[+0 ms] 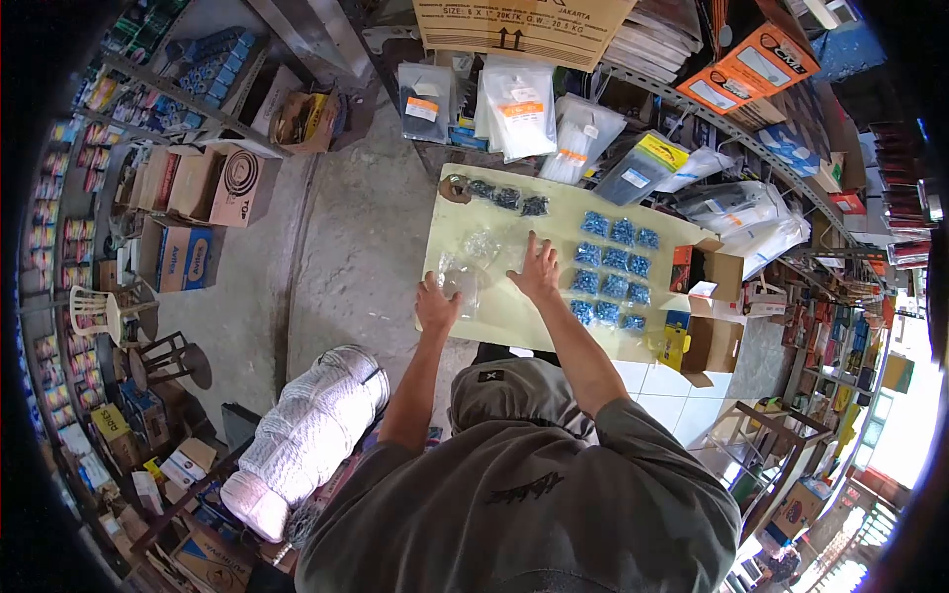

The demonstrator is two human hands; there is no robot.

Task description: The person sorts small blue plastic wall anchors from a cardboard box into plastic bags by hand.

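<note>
Blue packets (613, 259) lay done in rows; the right hand (537, 272) pressed open on clear bags (481, 245), the left hand (435, 304) seemingly clutching one.

The cardboard carton (524, 25) above my tabletop reads "SIZE: 6 X 1", then "G.W." with a figure in "KG", and "JAKARTA". Two upward arrows are printed below that line. The cap (514, 390) on my head carries a small patch marked "X". The box with a ring graphic (237, 183) on the floor reads "TOP". Lettering on the orange box (761, 54) is too blurred to read. The clear bag (461, 282) in my left hand (436, 306) shows no print I can read.
</note>
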